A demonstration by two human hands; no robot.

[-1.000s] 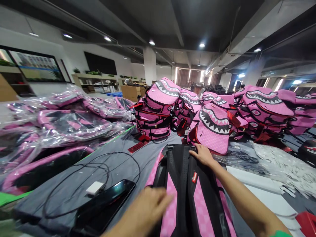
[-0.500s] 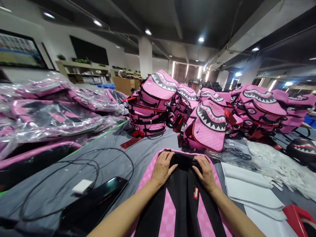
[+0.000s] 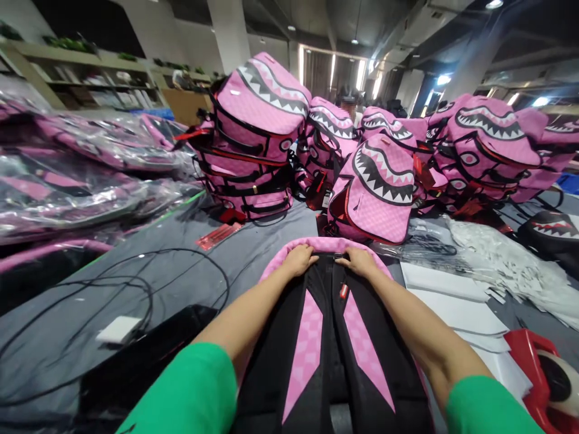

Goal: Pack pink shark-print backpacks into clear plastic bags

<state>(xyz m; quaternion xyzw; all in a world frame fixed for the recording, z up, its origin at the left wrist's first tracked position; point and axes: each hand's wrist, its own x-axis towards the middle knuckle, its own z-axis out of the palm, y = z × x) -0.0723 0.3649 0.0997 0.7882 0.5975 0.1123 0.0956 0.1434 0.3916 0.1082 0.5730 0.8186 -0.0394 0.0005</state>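
A pink and black backpack (image 3: 337,337) lies in front of me with its shoulder straps facing up. The straps carry pink checkered panels, and a small red tag hangs by the right one. My left hand (image 3: 300,259) grips the backpack's top end, left of the middle. On the other side of the middle, my right hand (image 3: 360,260) holds the same end, its thumb towards the strap tops. Both hands have their fingers bent at the pink top edge; the fingertips are partly hidden.
Stacked pink shark-mouth backpacks (image 3: 257,138) stand beyond, one leaning nearer (image 3: 377,190). Plastic-wrapped bags (image 3: 90,175) fill the left. A black cable (image 3: 181,252), a white block (image 3: 118,330) and a dark flat device (image 3: 149,355) lie left; white sheets (image 3: 446,301) and a red tape dispenser (image 3: 534,367) right.
My view has shifted. Both hands have gone from lying on the black back panel to the pink top edge. More of the backpack's straps and my green sleeves now show.
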